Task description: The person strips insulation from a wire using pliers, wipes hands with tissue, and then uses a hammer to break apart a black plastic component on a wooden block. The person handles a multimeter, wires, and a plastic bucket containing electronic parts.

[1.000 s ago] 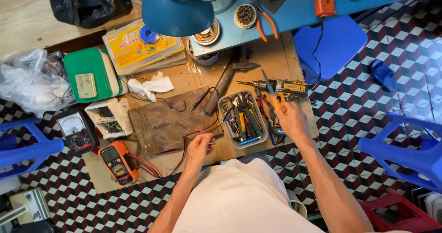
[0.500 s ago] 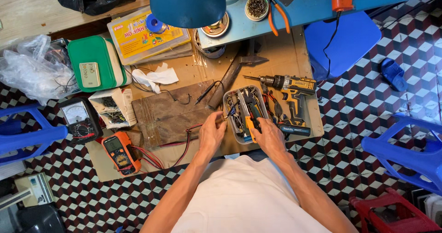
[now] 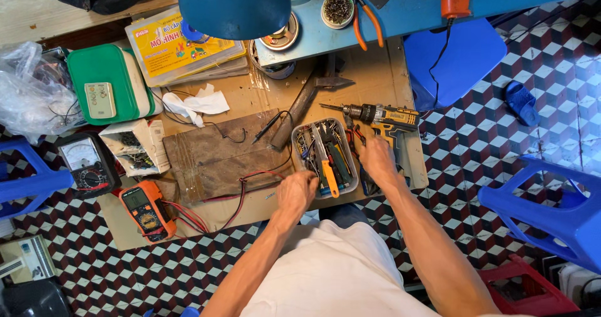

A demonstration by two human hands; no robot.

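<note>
Seen from overhead: left hand (image 3: 295, 190) curled at the near left corner of a clear tool tray (image 3: 326, 157), fingertips hidden, grip unclear. Right hand (image 3: 377, 158) resting just right of the tray beside a yellow cordless drill (image 3: 383, 115), fingers partly hidden among pliers, hold unclear. Orange multimeter (image 3: 146, 209) lying left on the cardboard-covered floor (image 3: 375, 79). Tray contents jumbled, hard to distinguish.

The right hand (image 3: 377, 157) has moved from the tool tray (image 3: 325, 157) to beside the cordless drill (image 3: 382, 115); the left hand (image 3: 297, 190) has slid down to the tray's near-left corner.
</note>
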